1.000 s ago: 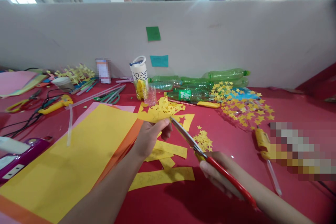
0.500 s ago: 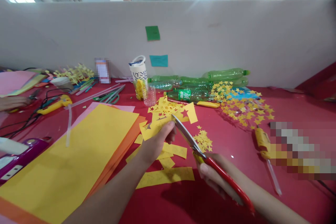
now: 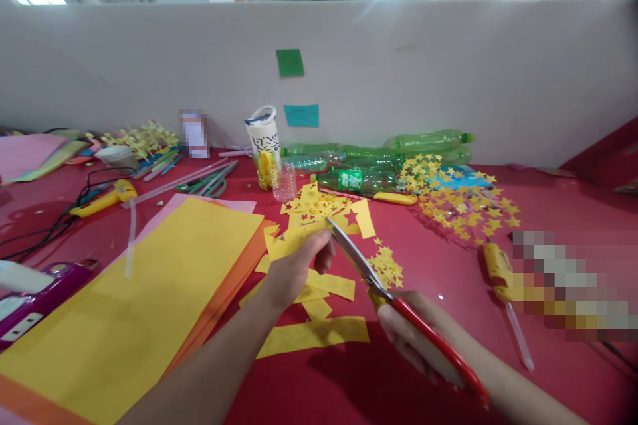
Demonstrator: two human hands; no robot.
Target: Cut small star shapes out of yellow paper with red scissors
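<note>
The left hand (image 3: 292, 272) pinches yellow paper (image 3: 286, 241); the right hand (image 3: 413, 335) apparently grips red scissors (image 3: 393, 302).

Busy red bench (image 3: 548, 199) here: green bottles (image 3: 379, 159) lie at twelve o'clock against the partition, with a paper cup (image 3: 263, 136) just beside them at eleven. Yellow stars (image 3: 458, 202) scatter at two. A glue gun (image 3: 498, 265) lies at three. Big yellow sheets (image 3: 149, 292) spread at eight.

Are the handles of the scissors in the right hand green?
No, the scissors in the right hand have red handles; the left hand pinches yellow paper.
</note>
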